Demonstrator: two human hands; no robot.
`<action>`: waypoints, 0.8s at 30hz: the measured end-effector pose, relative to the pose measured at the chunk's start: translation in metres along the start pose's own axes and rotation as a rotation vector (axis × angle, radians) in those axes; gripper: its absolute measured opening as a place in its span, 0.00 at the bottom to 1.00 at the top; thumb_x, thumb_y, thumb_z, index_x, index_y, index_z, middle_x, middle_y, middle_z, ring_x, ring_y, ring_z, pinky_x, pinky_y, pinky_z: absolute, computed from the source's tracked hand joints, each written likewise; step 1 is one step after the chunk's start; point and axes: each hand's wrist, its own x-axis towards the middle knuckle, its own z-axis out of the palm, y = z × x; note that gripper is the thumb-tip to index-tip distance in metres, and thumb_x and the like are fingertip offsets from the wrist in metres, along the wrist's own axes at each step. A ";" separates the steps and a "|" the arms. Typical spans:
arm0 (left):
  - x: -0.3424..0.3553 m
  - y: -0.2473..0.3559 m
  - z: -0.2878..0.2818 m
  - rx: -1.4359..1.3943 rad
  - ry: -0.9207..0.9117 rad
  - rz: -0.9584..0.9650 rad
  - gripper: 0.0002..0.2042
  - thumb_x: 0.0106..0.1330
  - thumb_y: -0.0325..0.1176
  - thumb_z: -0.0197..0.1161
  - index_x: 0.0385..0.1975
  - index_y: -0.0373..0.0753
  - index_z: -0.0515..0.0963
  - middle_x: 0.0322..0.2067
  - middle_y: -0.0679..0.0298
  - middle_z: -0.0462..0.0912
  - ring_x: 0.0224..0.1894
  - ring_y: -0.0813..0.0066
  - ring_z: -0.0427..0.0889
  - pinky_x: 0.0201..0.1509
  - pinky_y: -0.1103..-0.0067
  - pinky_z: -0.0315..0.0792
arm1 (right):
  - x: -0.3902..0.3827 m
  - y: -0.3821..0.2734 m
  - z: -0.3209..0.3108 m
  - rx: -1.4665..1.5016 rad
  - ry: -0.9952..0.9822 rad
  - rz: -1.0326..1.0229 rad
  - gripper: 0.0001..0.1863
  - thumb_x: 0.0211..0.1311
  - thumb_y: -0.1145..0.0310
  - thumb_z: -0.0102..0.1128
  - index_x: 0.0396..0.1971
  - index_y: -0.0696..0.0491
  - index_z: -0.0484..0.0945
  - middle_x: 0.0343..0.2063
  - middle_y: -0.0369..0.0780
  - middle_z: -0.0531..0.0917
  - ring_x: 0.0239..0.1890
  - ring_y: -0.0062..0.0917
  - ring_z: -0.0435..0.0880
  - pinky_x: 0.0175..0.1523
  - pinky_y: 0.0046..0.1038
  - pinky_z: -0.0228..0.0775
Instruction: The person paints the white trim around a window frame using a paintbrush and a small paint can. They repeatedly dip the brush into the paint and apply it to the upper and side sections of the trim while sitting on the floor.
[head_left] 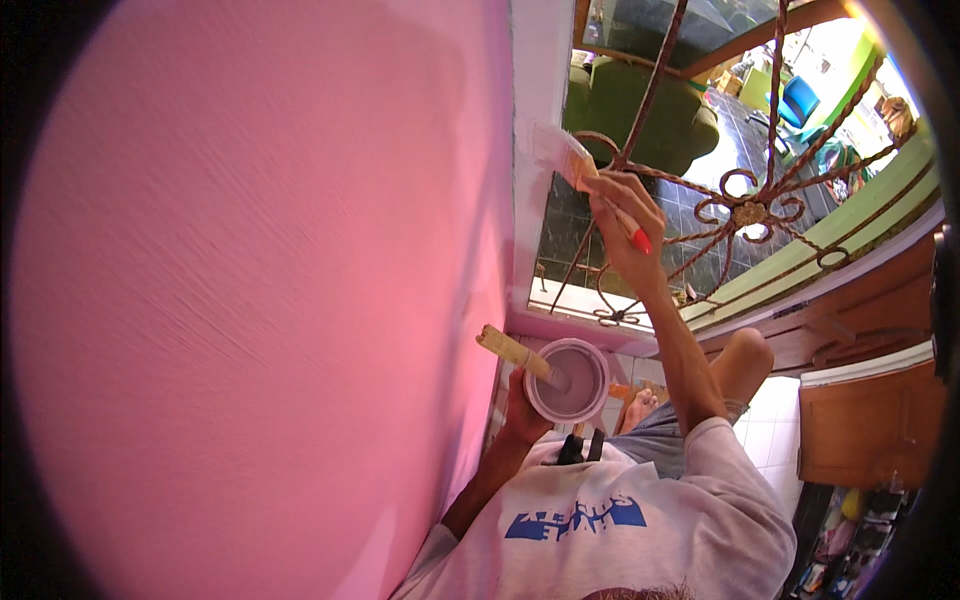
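My right hand point(632, 215) is closed round a paintbrush point(580, 165) with a red-tipped handle, raised at the window's left side. The brush's bristles touch the pale upright window surround point(526, 200), where a whitish patch shows. Lower down, beside the pink wall, my left hand point(524, 412) grips a round paint pot point(606, 385) from its left side. Its fingers are partly hidden behind the pot. Pale mauve paint lies inside. A flat wooden stick point(508, 350) stands tilted in the pot, its upper end leaning out to the left.
A large pink wall point(250, 250) fills the left side. Right of the brush, a twisted metal grille point(750, 213) spans the window opening. Behind it are a dark green sofa point(630, 110) and a blue chair point(798, 100). Brown wooden furniture point(870, 420) stands at the right.
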 end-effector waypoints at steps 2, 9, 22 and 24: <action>0.000 0.000 -0.001 -0.020 0.000 -0.005 0.34 0.74 0.59 0.46 0.70 0.38 0.64 0.65 0.53 0.72 0.68 0.54 0.72 0.72 0.55 0.66 | -0.002 -0.006 0.002 0.052 -0.008 -0.008 0.13 0.65 0.81 0.62 0.48 0.57 0.84 0.43 0.46 0.86 0.44 0.31 0.86 0.48 0.29 0.78; 0.003 -0.002 -0.003 -0.056 0.006 -0.004 0.34 0.74 0.58 0.47 0.70 0.38 0.64 0.66 0.52 0.72 0.68 0.55 0.72 0.72 0.54 0.66 | -0.016 0.005 0.019 0.064 -0.072 -0.054 0.17 0.62 0.83 0.62 0.51 0.57 0.83 0.45 0.46 0.85 0.45 0.32 0.87 0.47 0.30 0.80; 0.003 0.001 -0.002 -0.005 -0.053 0.003 0.34 0.75 0.58 0.44 0.70 0.37 0.63 0.67 0.51 0.70 0.69 0.54 0.70 0.73 0.55 0.65 | -0.032 0.017 0.031 -0.007 -0.054 -0.031 0.19 0.60 0.85 0.61 0.51 0.56 0.83 0.46 0.47 0.84 0.44 0.33 0.87 0.45 0.29 0.80; 0.000 -0.001 -0.001 -0.017 -0.045 0.001 0.34 0.75 0.58 0.44 0.70 0.36 0.63 0.67 0.51 0.70 0.69 0.54 0.71 0.73 0.55 0.65 | -0.033 0.018 0.033 -0.011 -0.026 -0.063 0.19 0.60 0.85 0.61 0.52 0.56 0.83 0.46 0.47 0.85 0.44 0.32 0.87 0.45 0.28 0.80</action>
